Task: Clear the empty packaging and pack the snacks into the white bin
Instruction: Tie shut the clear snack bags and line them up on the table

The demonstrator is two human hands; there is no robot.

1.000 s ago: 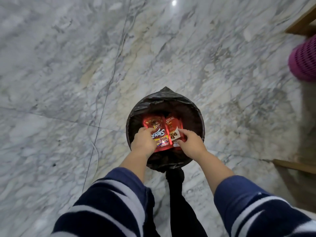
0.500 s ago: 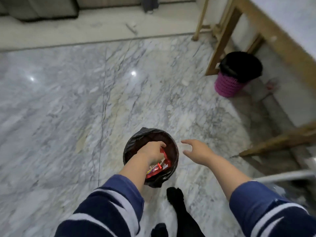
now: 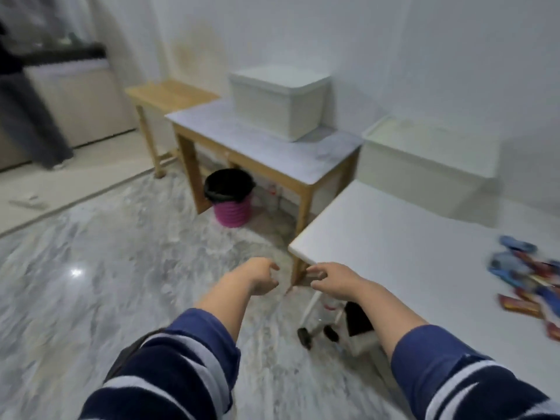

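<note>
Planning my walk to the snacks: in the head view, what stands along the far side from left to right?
Wooden stool → pink bin with black liner → lidded white box on the marble-topped table → open white bin → snack packets on the white table.

Pink bucket [image 3: 231, 207] under marble-topped table [image 3: 312, 159]

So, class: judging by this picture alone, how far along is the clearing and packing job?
Done: cannot tell from this view. In hand: nothing; the left hand and right hand are both empty. Left: the snack packets lie on the white table, not in the open white bin.
</note>
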